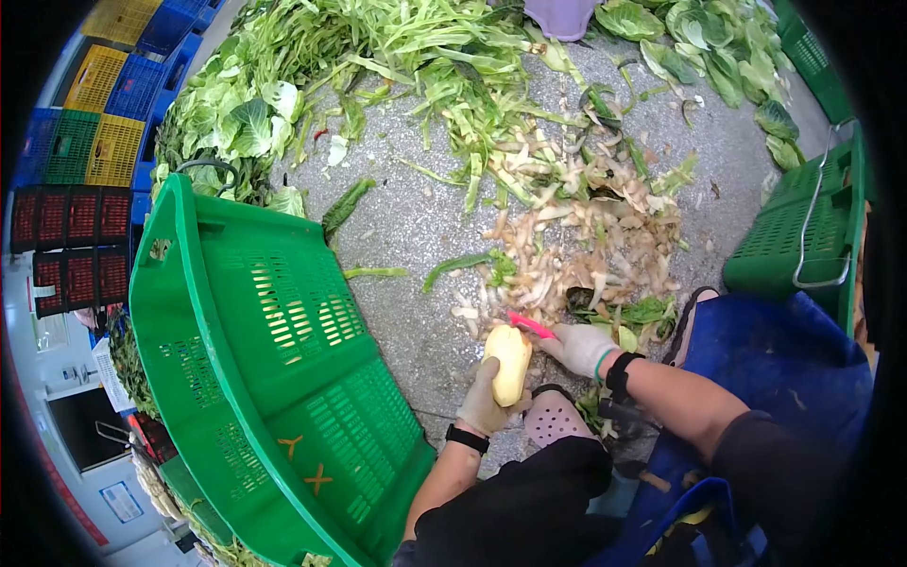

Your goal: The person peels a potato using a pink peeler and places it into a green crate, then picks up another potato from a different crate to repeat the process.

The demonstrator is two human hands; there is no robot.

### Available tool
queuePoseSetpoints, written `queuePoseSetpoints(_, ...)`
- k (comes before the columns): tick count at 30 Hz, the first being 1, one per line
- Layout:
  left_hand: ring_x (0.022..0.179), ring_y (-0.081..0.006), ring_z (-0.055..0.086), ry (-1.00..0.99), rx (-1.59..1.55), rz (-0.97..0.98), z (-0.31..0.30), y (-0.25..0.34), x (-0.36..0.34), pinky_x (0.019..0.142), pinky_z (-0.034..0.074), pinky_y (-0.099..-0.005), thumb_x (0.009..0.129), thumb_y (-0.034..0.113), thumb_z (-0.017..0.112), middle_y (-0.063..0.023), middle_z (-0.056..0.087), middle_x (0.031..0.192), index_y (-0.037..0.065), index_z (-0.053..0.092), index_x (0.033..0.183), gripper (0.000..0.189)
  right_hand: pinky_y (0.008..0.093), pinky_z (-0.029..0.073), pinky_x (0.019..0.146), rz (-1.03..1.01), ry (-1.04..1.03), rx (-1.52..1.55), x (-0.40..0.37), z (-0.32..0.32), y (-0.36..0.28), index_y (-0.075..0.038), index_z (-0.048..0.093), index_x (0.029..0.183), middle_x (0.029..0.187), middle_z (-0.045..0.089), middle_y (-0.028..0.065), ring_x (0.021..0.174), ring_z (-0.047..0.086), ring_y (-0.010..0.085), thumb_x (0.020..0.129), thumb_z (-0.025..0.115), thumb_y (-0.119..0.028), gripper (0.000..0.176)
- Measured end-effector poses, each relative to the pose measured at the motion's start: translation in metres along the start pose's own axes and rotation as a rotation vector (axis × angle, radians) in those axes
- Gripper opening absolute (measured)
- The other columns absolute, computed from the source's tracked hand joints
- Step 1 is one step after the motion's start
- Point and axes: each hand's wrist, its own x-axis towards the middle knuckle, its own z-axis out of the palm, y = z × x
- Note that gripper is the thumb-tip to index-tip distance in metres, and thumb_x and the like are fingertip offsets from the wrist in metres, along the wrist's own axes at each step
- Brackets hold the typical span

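My left hand [484, 402], in a pale work glove, is wrapped round the lower end of an oblong, pale yellow potato [510, 364] with its skin off. In my gloved right hand [578, 348] is a pink peeler [532, 325], its head touching or very close to the potato's upper end. The peeler's blade is too small to make out. Below and beyond both hands, a heap of whitish-brown peelings [595, 236] is spread over the speckled floor.
A big green crate [274, 283] stands at my left, tilted towards me. Green crates [789, 227] are at the right. Leafy trimmings [406, 47] and cabbage leaves [709, 38] cover the far floor, around a purple plastic object [562, 17]. Stacked crates [94, 104] line the far left.
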Motion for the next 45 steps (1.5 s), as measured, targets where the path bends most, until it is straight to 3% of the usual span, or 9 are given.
queuePoseSetpoints(6,0.084,-0.0241,0.064,-0.066,-0.069,-0.003,0.003,0.003,0.000,0.063,0.053,-0.0384,0.095,0.048,0.044,-0.0098,0.064,0.107,0.010,0.050,0.128,0.052,0.0496,0.049,0.079,-0.109,0.046,0.118,0.006,0.010,0.005,-0.008,0.059,0.116,0.093,0.066,0.0248,0.089,0.063,0.0424,0.093,0.045,-0.051,0.050)
queuePoseSetpoints(8,0.084,-0.0225,0.064,0.206,0.014,0.070,0.020,0.002,-0.009,0.064,0.053,-0.0373,0.095,0.049,0.042,-0.0082,0.064,0.108,0.011,0.050,0.129,0.052,0.0494,0.049,0.078,-0.094,0.018,0.092,0.010,0.001,0.008,-0.007,0.059,0.113,0.091,0.066,0.0244,0.088,0.063,0.0421,0.093,0.045,-0.050,0.049)
queuePoseSetpoints(10,0.084,-0.0214,0.064,0.221,0.068,0.157,0.003,0.001,0.005,0.062,0.052,-0.0356,0.095,0.050,0.041,-0.0073,0.065,0.107,0.012,0.051,0.128,0.051,0.0493,0.049,0.077,-0.079,-0.019,0.050,0.005,-0.004,0.002,-0.006,0.059,0.110,0.089,0.066,0.0241,0.087,0.064,0.0419,0.093,0.046,-0.049,0.048)
queuePoseSetpoints(14,0.081,-0.0189,0.064,0.116,-0.056,0.153,-0.006,0.003,0.007,0.053,0.049,-0.0301,0.096,0.052,0.040,-0.0049,0.065,0.103,0.014,0.054,0.123,0.049,0.0488,0.050,0.072,-0.316,0.104,0.044,-0.017,0.009,-0.006,-0.009,0.059,0.100,0.084,0.066,0.0215,0.082,0.064,0.0413,0.093,0.048,-0.049,0.042)
queuePoseSetpoints(30,0.066,-0.0129,0.061,0.122,-0.040,0.076,0.013,0.023,0.003,0.042,0.043,-0.0243,0.097,0.047,0.040,0.0014,0.066,0.091,0.018,0.060,0.114,0.039,0.0455,0.047,0.085,0.030,-0.082,0.101,0.009,-0.012,0.012,-0.004,0.064,0.111,0.100,0.066,0.0245,0.097,0.063,0.0400,0.092,0.043,-0.052,0.056)
queuePoseSetpoints(35,0.079,-0.0154,0.064,0.122,0.073,0.085,0.008,0.013,0.006,0.051,0.048,-0.0268,0.097,0.049,0.038,-0.0015,0.066,0.102,0.017,0.055,0.122,0.044,0.0472,0.047,0.085,-0.224,0.004,0.083,-0.008,0.005,0.005,-0.004,0.062,0.111,0.100,0.066,0.0247,0.096,0.062,0.0416,0.094,0.045,-0.049,0.051)
queuePoseSetpoints(41,0.093,-0.0220,0.063,0.210,0.331,0.172,-0.021,0.010,0.008,0.072,0.055,-0.0355,0.091,0.038,0.053,-0.0100,0.062,0.114,0.009,0.048,0.129,0.048,0.0475,0.047,0.086,-0.037,-0.048,0.046,0.009,0.005,0.006,-0.004,0.061,0.111,0.100,0.065,0.0257,0.096,0.062,0.0417,0.096,0.043,-0.047,0.049)
queuePoseSetpoints(43,0.105,-0.0310,0.059,0.409,1.058,0.611,-0.016,0.006,0.010,0.085,0.052,-0.0426,0.075,0.030,0.072,-0.0192,0.057,0.118,0.004,0.051,0.125,0.060,0.0473,0.047,0.087,-0.038,-0.037,0.056,0.006,0.007,0.010,-0.005,0.061,0.112,0.101,0.066,0.0249,0.096,0.062,0.0417,0.096,0.043,-0.047,0.048)
queuePoseSetpoints(45,0.110,-0.0337,0.055,0.442,1.345,0.634,-0.001,0.008,0.000,0.091,0.048,-0.0434,0.070,0.027,0.075,-0.0205,0.055,0.119,0.004,0.049,0.125,0.065,0.0475,0.048,0.084,-0.102,0.115,0.230,0.002,0.020,0.013,-0.007,0.062,0.108,0.098,0.067,0.0221,0.094,0.063,0.0406,0.096,0.042,-0.047,0.046)
